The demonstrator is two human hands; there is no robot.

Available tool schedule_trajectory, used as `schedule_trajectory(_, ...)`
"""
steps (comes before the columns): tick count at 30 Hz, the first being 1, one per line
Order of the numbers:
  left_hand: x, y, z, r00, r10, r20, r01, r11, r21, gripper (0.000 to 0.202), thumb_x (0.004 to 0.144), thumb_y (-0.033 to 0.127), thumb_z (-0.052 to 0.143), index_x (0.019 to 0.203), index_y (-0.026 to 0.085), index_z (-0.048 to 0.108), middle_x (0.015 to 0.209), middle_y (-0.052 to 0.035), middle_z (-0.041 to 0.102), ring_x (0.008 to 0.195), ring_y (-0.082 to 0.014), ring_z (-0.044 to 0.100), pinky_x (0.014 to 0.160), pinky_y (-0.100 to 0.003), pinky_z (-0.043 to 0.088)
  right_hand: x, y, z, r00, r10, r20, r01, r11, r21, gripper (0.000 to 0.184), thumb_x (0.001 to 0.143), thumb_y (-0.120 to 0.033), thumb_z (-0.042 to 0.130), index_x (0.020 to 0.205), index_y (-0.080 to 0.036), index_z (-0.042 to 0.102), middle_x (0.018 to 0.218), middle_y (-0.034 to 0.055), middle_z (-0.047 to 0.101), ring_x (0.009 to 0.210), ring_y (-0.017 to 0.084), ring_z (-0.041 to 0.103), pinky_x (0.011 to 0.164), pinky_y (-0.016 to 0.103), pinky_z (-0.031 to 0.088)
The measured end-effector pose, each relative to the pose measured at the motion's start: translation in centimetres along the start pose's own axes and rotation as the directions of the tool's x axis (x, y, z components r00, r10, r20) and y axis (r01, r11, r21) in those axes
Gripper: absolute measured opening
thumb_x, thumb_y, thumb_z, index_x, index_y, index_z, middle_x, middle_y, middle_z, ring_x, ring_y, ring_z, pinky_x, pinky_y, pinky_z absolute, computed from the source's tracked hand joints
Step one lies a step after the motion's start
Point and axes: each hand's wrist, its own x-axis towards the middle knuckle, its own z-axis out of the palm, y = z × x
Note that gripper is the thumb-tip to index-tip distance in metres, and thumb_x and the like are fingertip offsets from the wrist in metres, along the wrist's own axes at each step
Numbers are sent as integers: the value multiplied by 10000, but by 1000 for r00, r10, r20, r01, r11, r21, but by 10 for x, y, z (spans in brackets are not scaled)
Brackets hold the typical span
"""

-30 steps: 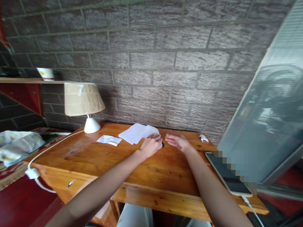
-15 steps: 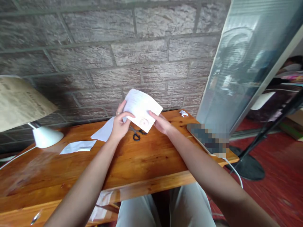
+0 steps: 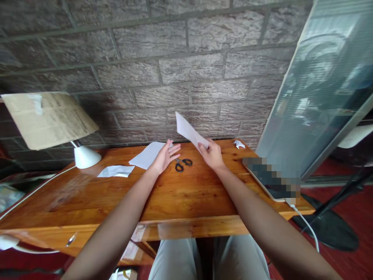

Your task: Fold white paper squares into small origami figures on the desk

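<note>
Between the thumb and fingers of my right hand (image 3: 212,154) is a sheet of white paper (image 3: 190,132), tilted up above the back of the desk. My left hand (image 3: 165,157) holds nothing; its fingers are spread, palm turned toward the paper. Just beside that hand lies more white paper (image 3: 147,154), flat on the wood and partly covered by the hand. Black-handled scissors (image 3: 179,167) rest on the desk between my two hands, their blades partly hidden behind my left fingertips.
A creased paper strip (image 3: 115,171) lies left of the sheets, near a white-based lamp (image 3: 86,156). At the right are a small folded paper piece (image 3: 239,144) and a dark, partly blurred tablet-like device (image 3: 269,181) with a white cable (image 3: 309,227). A brick wall (image 3: 186,70) stands behind the wooden desk (image 3: 186,198).
My left hand has let go of the paper and opened. My right hand keeps hold of the sheet, which has turned nearly edge-on. The view has shifted left.
</note>
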Motion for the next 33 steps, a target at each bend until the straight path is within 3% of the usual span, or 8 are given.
schedule_trajectory(3,-6,5,10,995,33,95,-17,986,-169,589,782,644,592,1189,218,573,1219,-130,655,1163,-289,607,982,-478,478,-14,-12,11,938,-291,188,333,906,-260,352,836,-138,532,1107,-252,725,1279,64,627,1226,258,499,1086,452,375)
schedule_trajectory(7,-4,2,4,987,79,-142,-88,994,-59,458,661,250,800,1078,131,652,1113,-118,712,1023,-263,670,953,-395,513,-31,-25,33,841,-353,410,462,863,-203,326,782,-251,702,1107,-254,727,1383,89,550,1330,291,411,1122,481,305)
schedule_trajectory(12,-5,2,-7,993,47,-106,-45,999,19,436,652,200,807,1064,118,686,1099,-130,723,941,-270,701,922,-402,535,-17,-20,21,995,-10,95,4,998,68,670,669,-510,785,1272,-274,613,1457,94,467,1376,285,374,1159,441,257)
schedule_trajectory(14,-8,2,-6,1000,3,-10,-3,999,43,484,652,220,820,1105,120,684,1132,-143,711,962,-279,699,932,-406,529,-7,-13,6,963,271,-13,-259,932,254,726,653,-513,792,1292,-241,581,1409,102,521,1323,276,450,1132,440,316)
schedule_trajectory(18,-11,-2,-1,985,-113,132,95,987,133,538,655,263,830,1148,111,674,1123,-164,710,947,-297,703,915,-425,532,0,-3,-13,811,429,398,-577,701,420,537,610,-418,837,1070,-176,699,1109,106,717,985,252,674,936,414,505)
schedule_trajectory(20,-10,-6,0,986,-131,107,113,981,160,513,666,286,825,1120,95,681,1067,-169,726,889,-295,715,878,-428,545,-2,-3,-12,793,379,477,-588,684,432,445,585,-364,850,962,-159,733,959,78,755,829,220,697,841,382,537)
schedule_trajectory(25,-6,-9,3,994,-102,45,100,994,39,440,723,293,784,1095,85,675,1023,-158,737,879,-276,718,890,-414,550,-7,-8,1,876,356,326,-480,705,522,374,592,-342,832,910,-165,745,852,31,760,691,174,676,713,319,533)
schedule_trajectory(33,-1,-4,-3,996,-84,-16,84,996,-23,360,767,312,746,1054,107,673,1008,-136,743,941,-268,709,909,-390,551,-7,-4,5,837,390,383,-539,704,462,428,556,-242,829,962,-175,712,913,37,756,761,201,686,753,348,539)
